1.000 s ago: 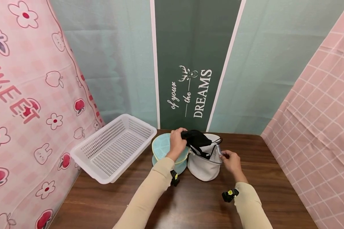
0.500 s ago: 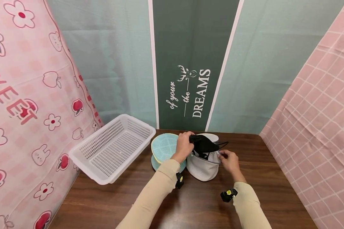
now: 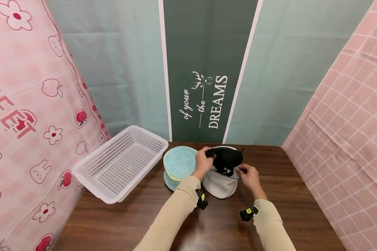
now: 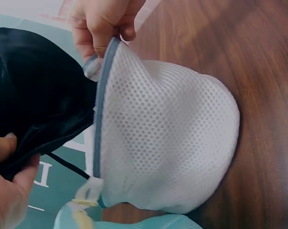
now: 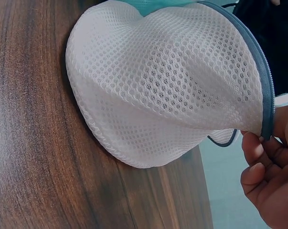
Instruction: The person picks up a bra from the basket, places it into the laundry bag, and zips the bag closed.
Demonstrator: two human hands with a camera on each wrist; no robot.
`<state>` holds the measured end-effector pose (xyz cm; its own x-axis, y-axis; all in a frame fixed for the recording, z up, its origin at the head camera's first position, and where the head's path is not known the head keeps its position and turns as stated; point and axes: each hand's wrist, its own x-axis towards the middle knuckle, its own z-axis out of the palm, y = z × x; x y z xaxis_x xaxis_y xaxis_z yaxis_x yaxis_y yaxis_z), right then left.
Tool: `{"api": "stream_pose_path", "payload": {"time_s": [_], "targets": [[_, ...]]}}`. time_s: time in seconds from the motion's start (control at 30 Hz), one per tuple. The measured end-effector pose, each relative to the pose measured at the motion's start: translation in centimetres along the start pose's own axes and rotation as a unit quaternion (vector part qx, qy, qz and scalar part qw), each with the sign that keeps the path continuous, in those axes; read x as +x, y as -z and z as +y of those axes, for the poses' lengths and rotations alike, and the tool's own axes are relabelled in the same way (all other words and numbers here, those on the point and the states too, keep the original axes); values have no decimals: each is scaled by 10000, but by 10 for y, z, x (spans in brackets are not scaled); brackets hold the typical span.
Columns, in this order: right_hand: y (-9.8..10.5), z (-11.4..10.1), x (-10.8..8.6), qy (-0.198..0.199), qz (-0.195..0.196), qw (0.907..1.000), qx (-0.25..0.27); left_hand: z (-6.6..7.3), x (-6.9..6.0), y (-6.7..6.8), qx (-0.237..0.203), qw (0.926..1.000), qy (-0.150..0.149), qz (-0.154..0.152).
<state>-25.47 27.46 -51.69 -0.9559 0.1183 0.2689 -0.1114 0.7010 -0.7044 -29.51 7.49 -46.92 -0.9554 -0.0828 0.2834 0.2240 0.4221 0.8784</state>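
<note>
My left hand (image 3: 202,162) pinches a black bra (image 3: 227,158) by one edge, above the mouth of a white mesh laundry bag (image 3: 220,184). In the left wrist view, one smooth rounded cup and a thin strap show at the bag's unzipped opening. Part of the bra is down inside the mouth, where the bag's wall hides it. The bag stands upright on the table, with a grey zipper around its rim. My right hand (image 3: 250,177) pinches that rim between thumb and fingers on the right side, as the right wrist view (image 5: 272,162) also shows.
Just left of the white bag stands a light blue mesh laundry bag (image 3: 179,163) with yellow trim. Farther left lies a white perforated plastic basket (image 3: 125,167). Curtains surround the brown wooden table (image 3: 226,226) at the back and sides.
My left hand has moved right with the bra, which now sits lower and more over the bag's mouth. The right hand keeps its grip on the rim. The whole view has shifted slightly.
</note>
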Motion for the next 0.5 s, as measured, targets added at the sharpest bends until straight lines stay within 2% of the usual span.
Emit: {"api": "stream_pose_path", "payload": {"time_s": [0.1, 0.17, 0.27, 0.4, 0.5], "targets": [[-1, 0, -1, -12, -13, 10000, -7, -5, -2, -2, -111, 9997, 162, 170], [-1, 0, 0, 7, 10, 10000, 1, -8, -3, -4, -71, 9995, 111, 300], [0, 0, -1, 37, 69, 10000, 7, -13, -6, -7, 151, 9994, -48, 316], [0, 0, 0, 72, 120, 9999, 34, -16, -7, -5, 648, 9968, -474, 52], [1, 1, 0, 39, 108, 9999, 63, -17, -6, 0, 1063, 9893, -986, -174]]}}
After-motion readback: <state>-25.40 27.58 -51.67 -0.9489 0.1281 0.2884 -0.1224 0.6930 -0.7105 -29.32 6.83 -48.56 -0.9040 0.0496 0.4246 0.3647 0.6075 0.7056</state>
